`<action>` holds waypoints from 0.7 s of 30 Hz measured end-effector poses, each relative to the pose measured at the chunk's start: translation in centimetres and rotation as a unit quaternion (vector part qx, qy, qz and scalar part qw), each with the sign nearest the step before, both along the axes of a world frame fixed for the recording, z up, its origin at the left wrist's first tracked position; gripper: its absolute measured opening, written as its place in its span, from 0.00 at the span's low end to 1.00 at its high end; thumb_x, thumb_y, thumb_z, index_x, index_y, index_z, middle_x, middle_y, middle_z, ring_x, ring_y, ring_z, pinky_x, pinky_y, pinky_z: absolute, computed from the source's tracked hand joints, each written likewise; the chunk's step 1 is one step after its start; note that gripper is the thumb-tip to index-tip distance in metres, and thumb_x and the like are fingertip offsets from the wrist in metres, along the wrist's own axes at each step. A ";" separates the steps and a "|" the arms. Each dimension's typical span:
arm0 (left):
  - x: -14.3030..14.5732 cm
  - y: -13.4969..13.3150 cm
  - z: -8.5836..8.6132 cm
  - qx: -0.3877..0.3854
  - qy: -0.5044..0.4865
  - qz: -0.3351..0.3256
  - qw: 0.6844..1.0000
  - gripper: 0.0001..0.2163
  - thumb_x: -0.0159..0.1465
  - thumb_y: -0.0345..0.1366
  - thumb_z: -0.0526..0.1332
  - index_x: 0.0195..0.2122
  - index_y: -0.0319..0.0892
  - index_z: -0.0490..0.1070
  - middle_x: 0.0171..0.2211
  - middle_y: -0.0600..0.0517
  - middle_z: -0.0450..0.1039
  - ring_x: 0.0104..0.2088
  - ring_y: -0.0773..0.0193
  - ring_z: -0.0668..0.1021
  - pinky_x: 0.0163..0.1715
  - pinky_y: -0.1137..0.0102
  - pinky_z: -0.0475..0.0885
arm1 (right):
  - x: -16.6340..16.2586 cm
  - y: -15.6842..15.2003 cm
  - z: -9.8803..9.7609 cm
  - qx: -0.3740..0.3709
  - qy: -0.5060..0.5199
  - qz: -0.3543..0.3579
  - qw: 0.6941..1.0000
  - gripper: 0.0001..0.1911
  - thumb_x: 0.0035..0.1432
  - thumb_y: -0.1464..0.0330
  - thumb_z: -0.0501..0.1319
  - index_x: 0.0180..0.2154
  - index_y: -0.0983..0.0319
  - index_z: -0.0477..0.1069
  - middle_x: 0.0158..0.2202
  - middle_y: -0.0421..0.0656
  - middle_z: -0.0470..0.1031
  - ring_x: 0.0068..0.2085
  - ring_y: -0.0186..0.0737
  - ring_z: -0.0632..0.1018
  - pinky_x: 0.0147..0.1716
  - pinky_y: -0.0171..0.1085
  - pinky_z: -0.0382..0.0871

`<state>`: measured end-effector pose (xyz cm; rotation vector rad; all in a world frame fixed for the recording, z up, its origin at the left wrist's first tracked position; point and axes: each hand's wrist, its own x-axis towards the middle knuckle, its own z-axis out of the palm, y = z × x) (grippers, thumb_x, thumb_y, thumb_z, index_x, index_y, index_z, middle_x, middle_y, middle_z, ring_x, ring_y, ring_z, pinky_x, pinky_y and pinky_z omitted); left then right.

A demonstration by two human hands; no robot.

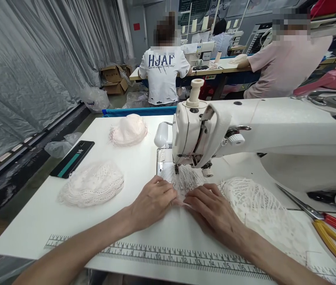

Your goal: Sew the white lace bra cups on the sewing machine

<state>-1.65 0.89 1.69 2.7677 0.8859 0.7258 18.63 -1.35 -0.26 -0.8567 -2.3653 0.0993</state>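
A white sewing machine (245,126) stands over the table, its needle and presser foot above a piece of white lace (190,178). My left hand (154,200) pinches the near edge of this fabric, just in front of the presser foot. Close beside it, my right hand (209,206) has its fingers closed on the same pale edge. The fingertips of both hands nearly meet. More white lace (253,206) lies spread on the table to the right of my right hand. The exact grip of the fingertips is partly hidden.
Lace pieces (92,184) and a pale pink cup-shaped piece (129,130) lie on the left. Beside them is a dark phone (73,159). Scissors (319,217) with red and yellow handles rest at right. A printed ruler (156,257) runs along the front. Other people sit beyond.
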 end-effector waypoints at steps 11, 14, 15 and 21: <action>-0.4 0.2 -0.1 0.011 0.074 0.020 0.997 0.09 0.66 0.30 0.52 0.30 0.39 0.69 0.24 0.55 0.71 0.28 0.68 0.73 0.33 0.69 0.62 | -0.8 0.1 -0.4 0.028 -0.023 -0.015 0.999 0.09 0.64 0.76 0.49 0.35 0.64 0.67 0.28 0.42 0.72 0.31 0.37 0.71 0.38 0.40 0.59; -0.7 0.2 0.2 -0.023 0.089 0.029 0.995 0.11 0.66 0.28 0.52 0.28 0.38 0.69 0.24 0.55 0.70 0.27 0.69 0.72 0.33 0.70 0.61 | -0.9 0.0 -0.3 0.016 -0.030 -0.022 0.999 0.08 0.64 0.73 0.51 0.35 0.63 0.68 0.28 0.41 0.72 0.31 0.37 0.71 0.37 0.40 0.59; -0.8 0.2 0.3 -0.027 0.096 0.029 0.995 0.10 0.65 0.30 0.53 0.28 0.38 0.69 0.24 0.55 0.70 0.27 0.69 0.72 0.33 0.69 0.61 | -0.8 0.0 -0.2 0.014 -0.029 -0.021 0.999 0.09 0.64 0.73 0.50 0.35 0.63 0.67 0.28 0.42 0.71 0.31 0.37 0.71 0.37 0.40 0.59; -0.9 0.0 0.5 -0.032 0.110 0.010 0.993 0.06 0.60 0.35 0.61 0.27 0.39 0.70 0.27 0.54 0.68 0.31 0.66 0.71 0.35 0.68 0.62 | -0.6 0.0 0.0 0.008 -0.026 -0.018 0.999 0.13 0.64 0.78 0.44 0.39 0.64 0.66 0.29 0.44 0.71 0.32 0.38 0.70 0.38 0.40 0.59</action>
